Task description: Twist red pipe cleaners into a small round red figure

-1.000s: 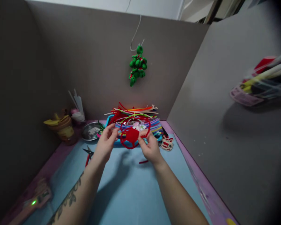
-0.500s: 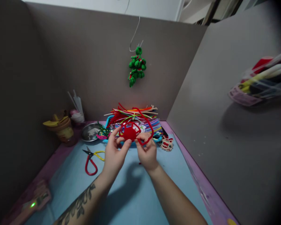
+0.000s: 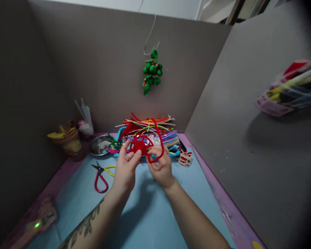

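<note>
A round red piece of fuzzy pipe cleaner [image 3: 140, 146], with open loops along its top, is pinched between the thumb and fingers of my left hand [image 3: 126, 170]. My right hand [image 3: 161, 167] is closed at the piece's right edge, fingertips on a red pipe cleaner strand [image 3: 161, 139] that curves up and over the knuckles. Both hands hold the work above the blue mat [image 3: 155, 214]. Scissors [image 3: 101, 177] with one red and one yellow handle lie with blades apart, left of my left hand.
Behind the hands, a blue tray [image 3: 121, 132] holds many coloured pipe cleaners [image 3: 171, 138]. A metal bowl [image 3: 94, 147] and a pot [image 3: 69, 141] stand left. A green leafy ornament [image 3: 152, 71] hangs at the back; a glue gun [image 3: 43, 221] lies front left; a pen holder [image 3: 274, 103] is on the right wall.
The red piece and both hands have shifted slightly left. Its loose strand now stands in a narrower curve. My left thumb has moved up onto the front of the red disc.
</note>
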`<state>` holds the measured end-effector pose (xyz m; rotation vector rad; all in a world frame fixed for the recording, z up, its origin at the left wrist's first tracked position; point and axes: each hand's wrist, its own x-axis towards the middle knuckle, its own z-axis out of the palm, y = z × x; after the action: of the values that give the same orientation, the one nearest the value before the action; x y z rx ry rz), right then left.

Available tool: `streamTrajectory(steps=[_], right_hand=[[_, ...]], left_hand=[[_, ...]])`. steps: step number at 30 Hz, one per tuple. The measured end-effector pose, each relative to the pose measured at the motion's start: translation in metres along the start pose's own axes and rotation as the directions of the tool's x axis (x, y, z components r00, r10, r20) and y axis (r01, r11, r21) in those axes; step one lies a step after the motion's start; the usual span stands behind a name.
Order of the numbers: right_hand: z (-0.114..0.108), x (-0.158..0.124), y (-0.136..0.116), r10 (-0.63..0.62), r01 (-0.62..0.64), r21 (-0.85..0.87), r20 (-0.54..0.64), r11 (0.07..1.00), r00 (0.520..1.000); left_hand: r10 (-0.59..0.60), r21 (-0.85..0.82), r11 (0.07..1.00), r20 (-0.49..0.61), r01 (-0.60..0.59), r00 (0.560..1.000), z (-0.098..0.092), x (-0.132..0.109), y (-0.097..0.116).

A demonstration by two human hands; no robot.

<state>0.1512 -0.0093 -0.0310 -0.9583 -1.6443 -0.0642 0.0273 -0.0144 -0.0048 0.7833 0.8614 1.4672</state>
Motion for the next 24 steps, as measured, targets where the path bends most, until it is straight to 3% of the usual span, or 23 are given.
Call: streamTrajectory(steps=[4, 11, 18, 24], right_hand=[[0.0021, 0.0001, -0.0037, 0.055, -0.056, 0.051, 0.010, 0.997, 0.998], [0.0030, -0.0004, -0.0072, 0.096, -0.094, 0.123, -0.007, 0.988, 0.995], [0.0040, 0.0002, -0.0068, 0.119, -0.114, 0.176, -0.021, 0.978, 0.993], [0.0079, -0.0004, 0.0007, 0.313, -0.284, 0.265, -0.072, 0.922, 0.947]], left_hand=[[0.006, -0.019, 1.000, -0.017, -0.007, 1.000, 0.0009, -0.0011, -0.0013], [0.103, 0.110, 0.989, -0.013, -0.101, 0.995, -0.0006, -0.0025, -0.0048], [0.077, 0.101, 0.992, 0.004, -0.077, 0.997, -0.0005, -0.0007, -0.0031], [0.029, -0.034, 0.999, 0.026, -0.028, 0.999, -0.0024, -0.0003, 0.0011]])
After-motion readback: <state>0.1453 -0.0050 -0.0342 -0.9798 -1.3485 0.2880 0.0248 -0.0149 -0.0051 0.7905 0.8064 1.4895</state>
